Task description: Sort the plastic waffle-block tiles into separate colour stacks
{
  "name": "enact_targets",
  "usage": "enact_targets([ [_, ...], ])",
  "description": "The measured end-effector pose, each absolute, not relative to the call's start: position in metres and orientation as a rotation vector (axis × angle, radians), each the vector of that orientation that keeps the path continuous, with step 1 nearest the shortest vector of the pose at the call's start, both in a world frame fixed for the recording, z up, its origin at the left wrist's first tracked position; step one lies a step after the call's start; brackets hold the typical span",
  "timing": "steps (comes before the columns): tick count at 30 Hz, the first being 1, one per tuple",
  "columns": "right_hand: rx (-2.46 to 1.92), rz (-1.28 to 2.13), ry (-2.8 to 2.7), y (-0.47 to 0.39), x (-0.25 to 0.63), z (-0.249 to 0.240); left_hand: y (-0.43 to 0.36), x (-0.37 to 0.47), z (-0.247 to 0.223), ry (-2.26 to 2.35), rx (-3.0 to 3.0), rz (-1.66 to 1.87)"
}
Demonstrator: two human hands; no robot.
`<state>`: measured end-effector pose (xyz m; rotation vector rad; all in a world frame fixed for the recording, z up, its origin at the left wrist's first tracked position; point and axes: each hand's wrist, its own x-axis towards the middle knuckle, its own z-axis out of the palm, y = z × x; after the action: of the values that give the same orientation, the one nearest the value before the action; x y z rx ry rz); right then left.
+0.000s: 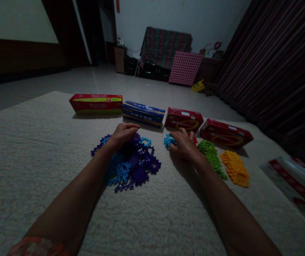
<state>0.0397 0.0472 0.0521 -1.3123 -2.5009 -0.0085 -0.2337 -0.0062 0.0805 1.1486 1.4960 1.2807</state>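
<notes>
Listing, on a cream textured mat [152,224], we enter first a loose heap of dark purple and light blue notched flat plastic pieces [140,176], lying beneath and beside the left hand [123,136]. That hand is curled; whether it grips a piece we cannot tell. The right hand [184,144] is bent, fingers apart, beside a light blue notched plastic piece [166,141]; we cannot tell whether it pinches anything. To its right: a green notched plastic stack [211,155] and a yellow notched plastic stack [235,169].

Handling, as we judge it: light, stiff, smooth, hardly fragile; best taken by the toothed edges.

Labels: a long red-and-yellow-green carton [96,105], a blue carton with yellow stripes [143,114], and two dark red cartons [183,117] behind the pieces. Pale characters mark the blue one; we find no wording legible.
</notes>
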Motion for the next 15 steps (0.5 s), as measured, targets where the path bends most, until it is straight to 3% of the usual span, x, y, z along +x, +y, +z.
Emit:
enact_targets([
  [8,-1.151,-0.004,-2.481,0.043,0.031,0.044,-0.006,-0.236,0.081,1.584,1.154,1.332],
  [15,-0.942,0.292,-2.533,0.042,-0.019,0.046,-0.004,-0.237,0.08,1.571,1.159,1.368],
])
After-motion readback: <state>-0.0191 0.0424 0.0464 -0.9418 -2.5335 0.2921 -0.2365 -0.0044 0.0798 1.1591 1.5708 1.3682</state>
